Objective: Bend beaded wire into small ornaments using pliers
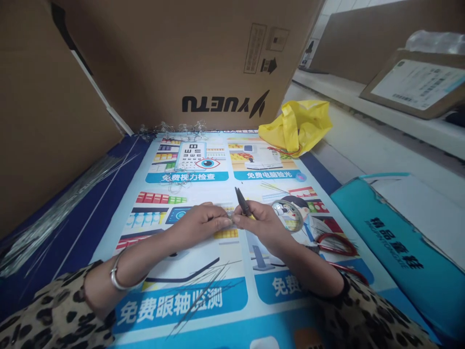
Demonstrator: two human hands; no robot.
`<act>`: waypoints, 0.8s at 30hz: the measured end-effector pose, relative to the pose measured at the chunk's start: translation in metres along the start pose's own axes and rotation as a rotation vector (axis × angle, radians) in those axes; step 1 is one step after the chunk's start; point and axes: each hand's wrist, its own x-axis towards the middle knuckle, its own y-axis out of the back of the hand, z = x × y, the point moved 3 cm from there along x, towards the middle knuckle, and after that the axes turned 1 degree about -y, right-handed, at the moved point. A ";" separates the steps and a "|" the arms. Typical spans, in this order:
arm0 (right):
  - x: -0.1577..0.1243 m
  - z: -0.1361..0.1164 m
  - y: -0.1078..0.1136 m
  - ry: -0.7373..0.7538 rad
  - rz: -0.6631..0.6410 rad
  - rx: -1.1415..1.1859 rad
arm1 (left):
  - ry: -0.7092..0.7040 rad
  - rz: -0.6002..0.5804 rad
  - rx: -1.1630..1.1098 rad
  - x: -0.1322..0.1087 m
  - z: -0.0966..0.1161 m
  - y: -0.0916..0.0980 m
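Note:
My left hand [203,223] is closed in a pinch, its thumb and finger on a small, pale, shiny piece [229,214] too tiny to make out. Against the same piece press the thumb and finger of my right hand [263,220]. That hand also holds dark-jawed pliers [242,201], jaws pointing up and away, with a bit of yellow handle showing; the rest is hidden in the palm. Both hands meet above the middle of a printed poster [238,261]. Just right of my right hand lies a round clear roll [300,215], and red-handled scissors [337,244] sit by the forearm.
Long thin wires [69,208] lie in a bundle at left, and loose dark wires [203,295] in front. Tangled wire pieces [174,128] rest along a big cardboard box [152,63]. A yellow bag [300,126] is at back right, a teal box [395,237] at right.

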 end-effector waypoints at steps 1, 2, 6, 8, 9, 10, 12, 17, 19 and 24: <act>0.000 -0.001 0.001 0.005 0.004 -0.012 | 0.035 -0.016 -0.057 -0.001 0.000 0.000; 0.000 -0.002 0.001 0.007 0.005 -0.022 | 0.064 -0.034 -0.110 -0.002 0.000 -0.001; -0.001 -0.007 0.001 0.007 -0.022 -0.013 | 0.082 -0.107 -0.245 -0.004 0.006 -0.001; -0.001 -0.008 0.000 0.006 -0.041 0.018 | 0.083 -0.158 -0.300 -0.005 0.007 -0.001; -0.001 -0.007 0.000 -0.001 -0.055 0.043 | 0.091 -0.188 -0.328 -0.005 0.007 -0.001; -0.001 -0.007 -0.002 -0.015 -0.073 0.075 | 0.103 -0.219 -0.352 -0.006 0.006 -0.002; -0.002 -0.005 -0.005 -0.055 -0.117 0.149 | 0.127 -0.272 -0.375 -0.006 0.003 -0.003; -0.002 -0.003 -0.007 -0.083 -0.136 0.112 | 0.176 -0.323 -0.412 -0.007 -0.001 -0.005; -0.001 -0.003 -0.006 -0.075 -0.115 0.076 | 0.207 -0.316 -0.458 -0.006 -0.002 -0.006; -0.001 0.002 -0.006 -0.098 -0.087 0.132 | 0.214 -0.210 -0.404 -0.002 -0.002 -0.006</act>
